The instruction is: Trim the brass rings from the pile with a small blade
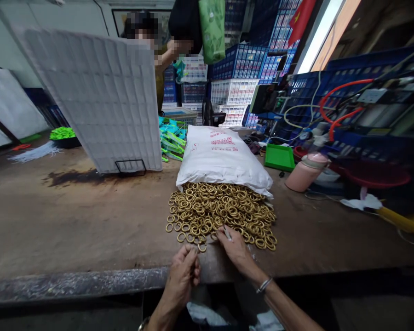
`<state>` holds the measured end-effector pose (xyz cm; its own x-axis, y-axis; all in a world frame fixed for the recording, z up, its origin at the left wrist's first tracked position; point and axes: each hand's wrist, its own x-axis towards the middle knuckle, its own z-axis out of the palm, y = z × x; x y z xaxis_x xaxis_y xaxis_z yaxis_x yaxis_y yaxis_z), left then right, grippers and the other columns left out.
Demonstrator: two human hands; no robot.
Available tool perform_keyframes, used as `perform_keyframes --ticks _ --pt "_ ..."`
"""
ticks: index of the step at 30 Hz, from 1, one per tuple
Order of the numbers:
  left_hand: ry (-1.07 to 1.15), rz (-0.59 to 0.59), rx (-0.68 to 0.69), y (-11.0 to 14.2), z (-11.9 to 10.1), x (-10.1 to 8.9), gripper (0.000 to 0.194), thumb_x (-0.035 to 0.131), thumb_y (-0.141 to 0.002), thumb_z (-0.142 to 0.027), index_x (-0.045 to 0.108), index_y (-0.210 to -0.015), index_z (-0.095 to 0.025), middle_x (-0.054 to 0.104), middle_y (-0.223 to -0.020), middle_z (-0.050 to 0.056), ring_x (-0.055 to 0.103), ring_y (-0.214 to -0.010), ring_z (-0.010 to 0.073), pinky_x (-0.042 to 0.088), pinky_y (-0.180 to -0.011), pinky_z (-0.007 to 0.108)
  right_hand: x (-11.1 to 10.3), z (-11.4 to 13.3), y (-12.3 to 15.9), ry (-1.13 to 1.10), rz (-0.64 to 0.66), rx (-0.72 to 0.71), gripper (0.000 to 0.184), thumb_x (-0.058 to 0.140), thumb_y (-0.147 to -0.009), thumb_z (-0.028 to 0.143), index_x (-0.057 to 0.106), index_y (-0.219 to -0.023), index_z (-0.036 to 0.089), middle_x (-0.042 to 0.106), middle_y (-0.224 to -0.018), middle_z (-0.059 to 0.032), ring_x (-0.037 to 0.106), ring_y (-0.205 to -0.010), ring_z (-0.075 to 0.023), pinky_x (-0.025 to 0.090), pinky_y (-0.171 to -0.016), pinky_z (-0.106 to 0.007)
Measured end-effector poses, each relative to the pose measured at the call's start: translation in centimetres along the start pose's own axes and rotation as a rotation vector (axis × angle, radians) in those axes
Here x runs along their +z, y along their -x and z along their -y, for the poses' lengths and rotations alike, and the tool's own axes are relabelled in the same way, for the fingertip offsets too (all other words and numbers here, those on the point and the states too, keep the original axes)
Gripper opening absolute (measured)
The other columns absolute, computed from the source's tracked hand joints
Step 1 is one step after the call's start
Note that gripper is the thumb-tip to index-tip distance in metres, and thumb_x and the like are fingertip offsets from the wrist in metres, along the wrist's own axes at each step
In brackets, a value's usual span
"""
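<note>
Brass-coloured rings (pixel 224 211) lie in a heap at the mouth of a white sack (pixel 224 156) with red print. My left hand (pixel 184 272) is closed at the table's front edge, just short of the heap; whatever its curled fingers hold is hidden. A single ring (pixel 202 248) lies on the table just beyond its fingertips. My right hand (pixel 236 248) reaches to the near side of the heap. Between its thumb and fingers sits a small thin pale tool (pixel 227 233), whose kind I cannot make out. Its fingertips are at the nearest rings.
A white ribbed panel (pixel 113 101) stands upright on the wooden table (pixel 89 220). Behind it, a person (pixel 162 59) raises a dark item beside a green bag (pixel 212 32). A green tray (pixel 279 157), a pink bottle (pixel 307 171) and hoses are at right. Stacked crates (pixel 234 92) fill the back.
</note>
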<state>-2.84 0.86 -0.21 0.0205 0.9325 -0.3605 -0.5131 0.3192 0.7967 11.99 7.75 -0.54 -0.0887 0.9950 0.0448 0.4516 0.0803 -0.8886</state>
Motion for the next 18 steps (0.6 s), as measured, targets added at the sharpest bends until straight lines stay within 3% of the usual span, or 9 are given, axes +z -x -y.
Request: perform_keyframes --ticks 4,8,13,18 --pt "-0.232 -0.096 0.087 -0.5 -0.2 0.9 0.040 0.059 -0.064 -0.053 0.046 -0.080 -0.019 0.039 -0.044 -0.010 0.032 -0.032 0.0042 0.025 -0.031 0.013 -0.3 0.6 0.6 -0.210 0.047 0.149 0.026 0.042 -0.074 0.040 0.039 -0.058 0.020 0.034 -0.048 0.0082 0.029 -0.041 -0.0068 0.025 -0.040 -0.019" --pt "-0.266 -0.083 0.101 -0.9 -0.3 1.6 0.042 0.059 -0.064 -0.053 0.048 -0.084 -0.019 0.039 -0.044 -0.010 0.031 -0.032 0.0040 0.023 -0.030 0.014 -0.2 1.7 1.0 -0.431 0.133 0.280 0.024 0.042 -0.075 0.042 0.040 -0.065 0.021 0.034 -0.048 0.0099 0.021 -0.034 -0.0047 0.016 -0.033 -0.018" --pt "-0.208 -0.039 0.137 -1.4 0.0 2.8 0.035 0.061 -0.066 -0.046 0.050 -0.083 -0.018 0.047 -0.050 -0.008 0.029 -0.033 0.0027 0.026 -0.035 0.015 0.2 2.4 1.9 -0.406 0.154 0.214 0.027 0.042 -0.077 0.042 0.043 -0.061 0.019 0.038 -0.044 0.0081 0.025 -0.034 -0.0046 0.021 -0.035 -0.018" --pt "-0.338 -0.080 0.290 -1.5 0.3 3.1 0.021 0.056 -0.073 -0.036 0.055 -0.069 -0.016 0.055 -0.059 -0.001 0.046 -0.049 0.0085 0.038 -0.052 0.020 0.1 1.7 2.4 -0.221 0.137 0.110 0.029 0.042 -0.077 0.041 0.049 -0.060 0.019 0.045 -0.046 0.0056 0.038 -0.041 -0.0074 0.031 -0.043 -0.019"
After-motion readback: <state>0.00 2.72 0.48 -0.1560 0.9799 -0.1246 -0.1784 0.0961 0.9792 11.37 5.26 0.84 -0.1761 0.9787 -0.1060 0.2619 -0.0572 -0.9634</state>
